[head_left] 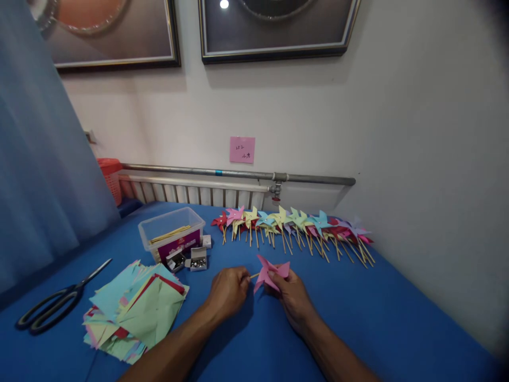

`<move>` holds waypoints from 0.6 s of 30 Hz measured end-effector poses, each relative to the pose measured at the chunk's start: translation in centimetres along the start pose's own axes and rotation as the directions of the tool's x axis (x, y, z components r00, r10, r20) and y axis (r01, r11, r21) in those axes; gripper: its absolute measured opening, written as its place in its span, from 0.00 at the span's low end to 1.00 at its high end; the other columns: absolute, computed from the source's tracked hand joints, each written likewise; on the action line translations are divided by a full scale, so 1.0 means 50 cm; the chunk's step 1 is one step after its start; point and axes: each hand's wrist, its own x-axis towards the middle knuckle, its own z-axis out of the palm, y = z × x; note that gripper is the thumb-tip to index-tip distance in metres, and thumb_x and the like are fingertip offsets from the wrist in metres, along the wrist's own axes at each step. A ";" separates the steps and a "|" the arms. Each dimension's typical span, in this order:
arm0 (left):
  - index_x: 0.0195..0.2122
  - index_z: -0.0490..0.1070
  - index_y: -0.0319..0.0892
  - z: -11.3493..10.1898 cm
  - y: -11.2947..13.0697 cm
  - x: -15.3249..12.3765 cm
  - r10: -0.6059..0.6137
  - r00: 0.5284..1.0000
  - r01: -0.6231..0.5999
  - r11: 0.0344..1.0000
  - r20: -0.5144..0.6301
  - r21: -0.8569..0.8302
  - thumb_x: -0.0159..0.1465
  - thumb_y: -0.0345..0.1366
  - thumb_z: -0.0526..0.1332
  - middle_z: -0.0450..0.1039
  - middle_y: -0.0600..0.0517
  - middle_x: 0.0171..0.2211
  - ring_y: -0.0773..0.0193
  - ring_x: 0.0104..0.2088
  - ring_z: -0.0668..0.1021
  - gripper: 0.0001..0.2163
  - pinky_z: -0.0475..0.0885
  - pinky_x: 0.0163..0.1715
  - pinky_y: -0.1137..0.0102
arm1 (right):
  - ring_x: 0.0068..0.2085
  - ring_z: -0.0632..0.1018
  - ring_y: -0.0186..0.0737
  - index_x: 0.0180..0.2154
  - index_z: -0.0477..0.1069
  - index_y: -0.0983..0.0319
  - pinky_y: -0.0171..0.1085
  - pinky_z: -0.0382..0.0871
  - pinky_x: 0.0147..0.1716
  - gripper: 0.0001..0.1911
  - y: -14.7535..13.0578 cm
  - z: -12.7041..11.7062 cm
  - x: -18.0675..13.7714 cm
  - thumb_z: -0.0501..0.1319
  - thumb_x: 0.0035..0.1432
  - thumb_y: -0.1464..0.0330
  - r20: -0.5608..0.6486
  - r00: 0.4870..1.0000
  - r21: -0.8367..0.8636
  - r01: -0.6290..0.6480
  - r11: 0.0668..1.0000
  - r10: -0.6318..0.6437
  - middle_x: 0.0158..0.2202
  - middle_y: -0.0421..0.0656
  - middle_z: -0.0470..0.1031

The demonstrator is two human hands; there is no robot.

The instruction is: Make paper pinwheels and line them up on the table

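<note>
A pink paper pinwheel [264, 274] is in my right hand [292, 297], the thumb pressing on its middle and the fingers behind it. My left hand [229, 289] is closed round a thin wooden stick [255, 275], which runs from its fingertips toward the back of the pinwheel. Where stick and paper meet is hidden behind the pink blades. Left of my left hand lies a pile of cut coloured paper squares [153, 310]. Small open boxes of metal pins [198, 263] stand just beyond.
A clear plastic box [167, 219] holds several wooden sticks. Many finished pinwheels [298, 220] lie in a row along the back of the blue table [358, 329]. Black-handled scissors [59, 305] rest at the left. Behind are a radiator [191, 192] and a pipe [246, 174].
</note>
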 end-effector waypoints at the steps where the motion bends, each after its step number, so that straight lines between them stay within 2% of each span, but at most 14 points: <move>1: 0.29 0.74 0.42 0.000 0.000 0.000 0.001 1.000 -0.001 1.000 -0.002 -0.003 0.66 0.34 0.55 0.73 0.53 0.25 0.67 0.27 0.71 0.11 0.53 0.28 0.70 | 0.24 0.70 0.33 0.33 0.75 0.63 0.34 0.65 0.26 0.20 0.001 -0.001 0.001 0.75 0.40 0.60 0.003 1.000 -0.003 0.002 1.000 -0.002 0.22 0.36 0.72; 12: 0.28 0.74 0.42 0.000 0.002 0.001 -0.013 1.000 0.013 1.000 0.009 0.015 0.66 0.35 0.55 0.73 0.53 0.25 0.67 0.27 0.70 0.12 0.53 0.28 0.70 | 0.26 0.70 0.34 0.32 0.75 0.63 0.35 0.64 0.29 0.21 0.012 -0.008 0.011 0.76 0.37 0.59 -0.001 1.000 -0.027 -0.014 1.000 0.014 0.24 0.36 0.73; 18: 0.28 0.74 0.43 0.002 0.003 -0.001 -0.015 1.000 0.016 1.000 -0.006 0.016 0.65 0.34 0.55 0.73 0.54 0.24 0.67 0.26 0.69 0.12 0.52 0.28 0.70 | 0.25 0.68 0.33 0.32 0.74 0.62 0.34 0.62 0.28 0.19 0.015 -0.012 0.010 0.75 0.41 0.59 0.020 1.000 -0.050 0.008 0.999 -0.007 0.22 0.35 0.72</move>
